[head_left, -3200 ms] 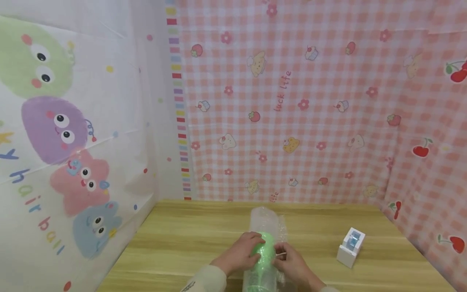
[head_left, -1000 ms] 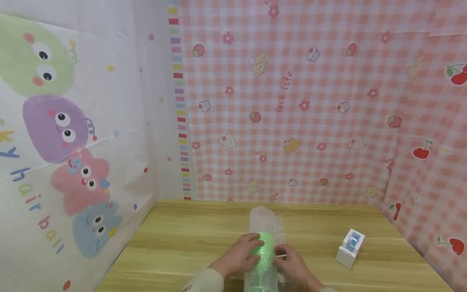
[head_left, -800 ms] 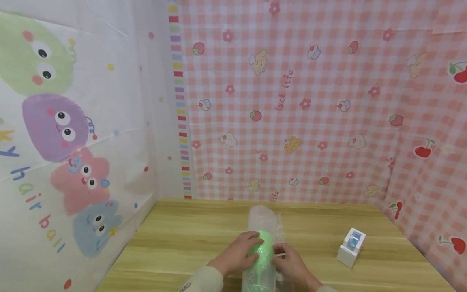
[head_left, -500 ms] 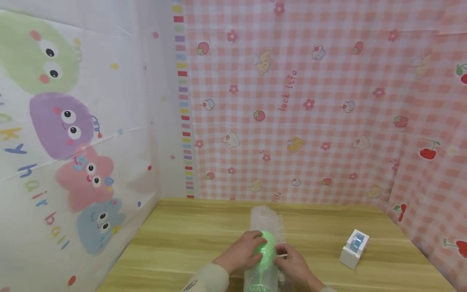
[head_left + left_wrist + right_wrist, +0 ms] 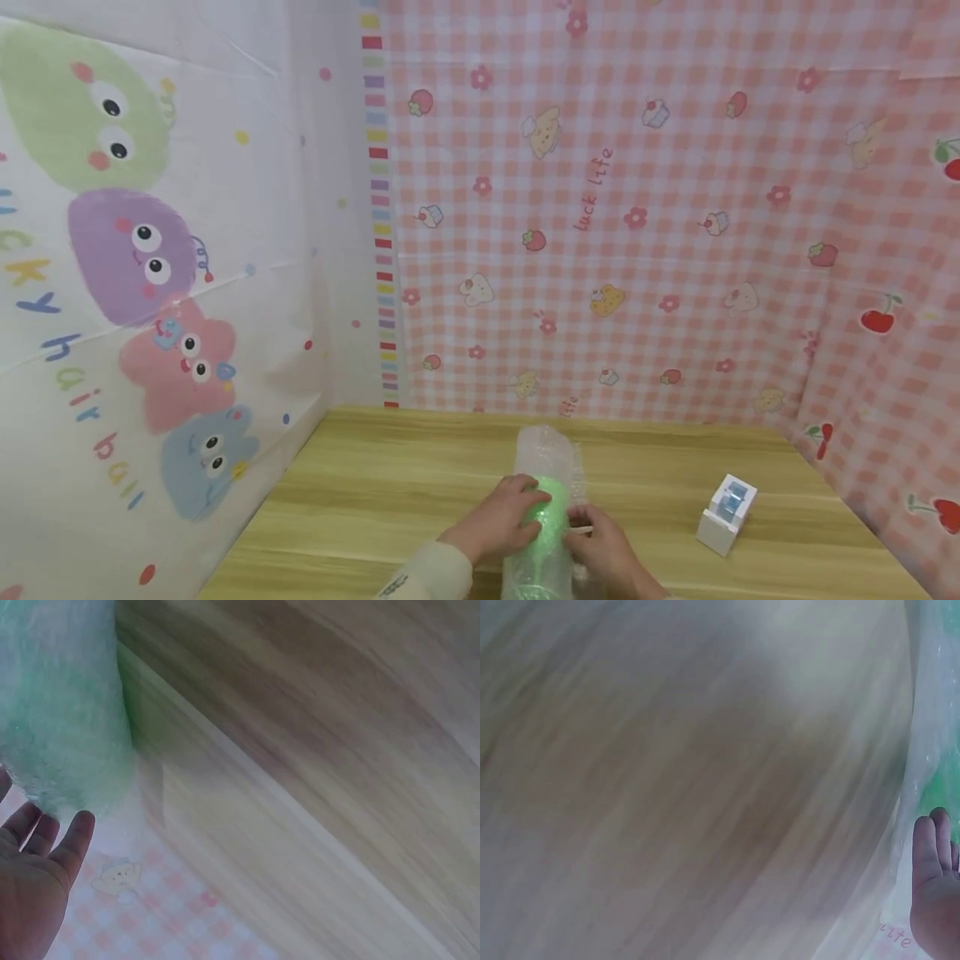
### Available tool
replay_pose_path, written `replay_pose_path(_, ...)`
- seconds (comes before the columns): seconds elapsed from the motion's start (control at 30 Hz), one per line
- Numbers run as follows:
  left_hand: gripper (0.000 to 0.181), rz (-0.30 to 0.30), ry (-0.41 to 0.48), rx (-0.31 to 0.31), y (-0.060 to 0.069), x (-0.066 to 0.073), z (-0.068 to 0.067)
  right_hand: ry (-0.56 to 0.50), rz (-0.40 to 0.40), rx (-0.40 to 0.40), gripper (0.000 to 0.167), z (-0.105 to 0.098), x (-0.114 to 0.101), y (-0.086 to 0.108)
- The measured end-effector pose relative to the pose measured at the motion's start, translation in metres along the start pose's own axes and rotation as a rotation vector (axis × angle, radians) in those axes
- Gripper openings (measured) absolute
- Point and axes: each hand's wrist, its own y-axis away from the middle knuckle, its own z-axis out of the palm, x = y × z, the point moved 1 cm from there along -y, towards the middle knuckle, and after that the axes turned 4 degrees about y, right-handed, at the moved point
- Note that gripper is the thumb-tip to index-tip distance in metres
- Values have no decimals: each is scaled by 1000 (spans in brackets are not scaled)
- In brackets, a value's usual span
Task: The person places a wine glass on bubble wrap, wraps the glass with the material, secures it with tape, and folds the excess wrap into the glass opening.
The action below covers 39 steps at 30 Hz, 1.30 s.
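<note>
A green object wrapped in clear bubble wrap (image 5: 550, 517) lies lengthwise at the front middle of the table; the wrap hides its exact kind. My left hand (image 5: 498, 518) holds the bundle from the left, fingers curved over its top and thumb nearer me. In the left wrist view, the fingers of my left hand (image 5: 37, 877) touch the greenish wrap (image 5: 67, 720). On the bundle's right side, my right hand (image 5: 606, 546) pinches a small whitish strip of tape (image 5: 581, 529) against the wrap. The right wrist view shows part of my right hand (image 5: 936, 892) beside the wrap, without the strip.
A white tape dispenser (image 5: 720, 527) with a blue roll (image 5: 733, 500) stands on the wooden table (image 5: 375, 467), to the right of my hands. A pink checked cloth (image 5: 600, 250) hangs behind the table, and a white cartoon-printed cloth (image 5: 277, 208) hangs at the left.
Both hands keep nearly the same place on the bundle, and the strip stays between my right fingers. The whole head view has drifted slightly, putting the scene a little further right.
</note>
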Motion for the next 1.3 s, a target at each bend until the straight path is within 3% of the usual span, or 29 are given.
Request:
replay_pose_path(0.33, 37, 27, 17, 22, -1, -11, -1, -35, -39, 85, 39, 15, 9, 2)
replay_pose_path(0.47, 40, 17, 5, 17, -2, -10, -2, -23, -52, 40, 39, 10, 4, 1)
replay_pose_path(0.63, 38, 8, -10, -6, -1, -9, -4, 55, 1, 20, 37, 4, -2, -2)
replay_pose_path(0.83, 38, 18, -76, -12, -7, -1, -2, 188, -57, 88, 36, 5, -11, -4)
replay_pose_path(0.93, 38, 20, -83, -7, -9, -1, 1, 187, -64, 97, 36, 5, -14, -2)
replay_pose_path(1.17, 44, 1, 8, -11, -7, -3, -2, 197, -111, 49, 35, 0, -20, -3)
replay_pose_path(1.3, 51, -25, 90, -60, -6, -6, -6, 146, -73, 36, 35, -1, -22, -2)
